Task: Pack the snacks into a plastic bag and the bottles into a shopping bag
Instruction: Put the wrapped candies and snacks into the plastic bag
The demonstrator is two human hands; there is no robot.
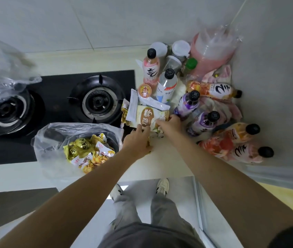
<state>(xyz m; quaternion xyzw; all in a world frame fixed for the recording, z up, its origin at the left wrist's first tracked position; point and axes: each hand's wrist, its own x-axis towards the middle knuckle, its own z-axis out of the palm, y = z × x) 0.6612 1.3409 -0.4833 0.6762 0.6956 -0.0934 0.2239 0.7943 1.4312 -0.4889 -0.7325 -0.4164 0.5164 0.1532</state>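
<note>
Gripping snack packet (148,116), brown Chinese lettering: both hands (138,142).

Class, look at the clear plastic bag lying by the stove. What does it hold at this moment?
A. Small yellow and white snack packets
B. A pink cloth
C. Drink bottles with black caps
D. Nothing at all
A: the clear plastic bag shows small yellow and white snack packets inside, while the black-capped bottles are all outside it, on the counter to the right.
</note>
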